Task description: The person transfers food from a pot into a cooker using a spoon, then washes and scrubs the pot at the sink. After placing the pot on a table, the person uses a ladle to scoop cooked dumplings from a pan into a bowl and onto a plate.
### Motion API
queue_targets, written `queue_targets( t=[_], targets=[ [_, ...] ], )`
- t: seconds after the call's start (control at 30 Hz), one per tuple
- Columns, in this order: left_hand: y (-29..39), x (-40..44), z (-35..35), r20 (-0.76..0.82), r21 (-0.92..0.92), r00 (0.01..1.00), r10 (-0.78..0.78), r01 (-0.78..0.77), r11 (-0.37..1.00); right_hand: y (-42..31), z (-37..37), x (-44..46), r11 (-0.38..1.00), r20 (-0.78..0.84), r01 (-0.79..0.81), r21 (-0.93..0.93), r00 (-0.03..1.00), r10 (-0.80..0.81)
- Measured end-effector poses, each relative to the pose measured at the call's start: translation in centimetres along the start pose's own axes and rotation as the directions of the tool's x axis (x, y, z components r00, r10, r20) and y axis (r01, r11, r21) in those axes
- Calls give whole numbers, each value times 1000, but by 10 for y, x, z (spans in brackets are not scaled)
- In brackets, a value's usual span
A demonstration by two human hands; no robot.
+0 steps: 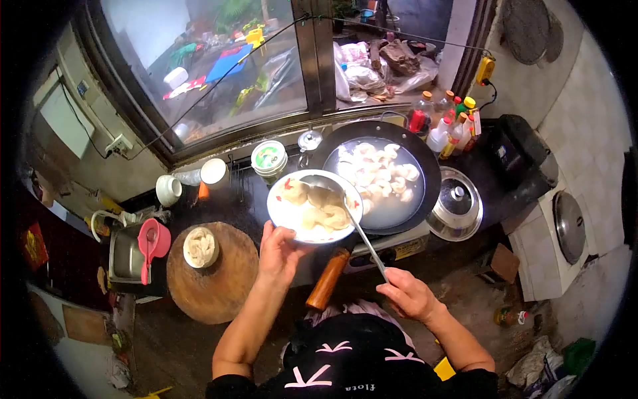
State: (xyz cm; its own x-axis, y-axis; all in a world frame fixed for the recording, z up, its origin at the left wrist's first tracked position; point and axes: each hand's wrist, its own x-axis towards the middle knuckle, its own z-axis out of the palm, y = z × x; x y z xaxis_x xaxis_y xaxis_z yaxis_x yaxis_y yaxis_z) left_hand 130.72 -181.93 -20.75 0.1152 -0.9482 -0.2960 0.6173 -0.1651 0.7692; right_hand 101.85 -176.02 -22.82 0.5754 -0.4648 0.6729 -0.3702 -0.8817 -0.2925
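Note:
My left hand (279,256) grips a white bowl (284,216) by its near rim, at the front left edge of a dark wok (432,174). Pale dumplings lie inside the bowl with small red patches, which may be its pattern. A metal ladle (369,246) has its head in the bowl, among the dumplings. Around its handle end my right hand (411,292) is closed. In the wok, several dumplings (382,166) float in cloudy water. The wok's wooden handle (327,282) points towards me, below the bowl and between my forearms.
To the left, a round wooden board (212,292) carries a small bowl of pale food (201,247). Beyond it, a pink dipper (156,239) rests at a sink (123,256). A steel lid (458,223) and several bottles (452,130) stand right of the wok.

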Motion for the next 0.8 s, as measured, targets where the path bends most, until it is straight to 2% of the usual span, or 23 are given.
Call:
queue_targets(
  t=[0.1, 0.23, 0.33, 0.43, 0.8],
  targets=[
    [7, 10, 1, 15, 73, 999, -30, 29, 997, 1, 1, -4, 998, 4, 42, -48, 999, -41],
    [18, 16, 14, 27, 143, 997, -73, 69, 987, 0, -5, -5, 998, 2, 17, -53, 1000, -17],
    [21, 27, 16, 33, 99, 988, -148, 144, 985, 0, -3, -9, 999, -18, 0, -46, 1000, -1],
    [27, 33, 25, 1, 131, 975, -223, 221, 966, -1, 3, -15, 999, -55, -15, -30, 998, 14],
    [39, 38, 53, -85, 357, 963, -255, 268, 895, 1, 9, -26, 998, -117, -54, -22, 992, 51]
  ],
)
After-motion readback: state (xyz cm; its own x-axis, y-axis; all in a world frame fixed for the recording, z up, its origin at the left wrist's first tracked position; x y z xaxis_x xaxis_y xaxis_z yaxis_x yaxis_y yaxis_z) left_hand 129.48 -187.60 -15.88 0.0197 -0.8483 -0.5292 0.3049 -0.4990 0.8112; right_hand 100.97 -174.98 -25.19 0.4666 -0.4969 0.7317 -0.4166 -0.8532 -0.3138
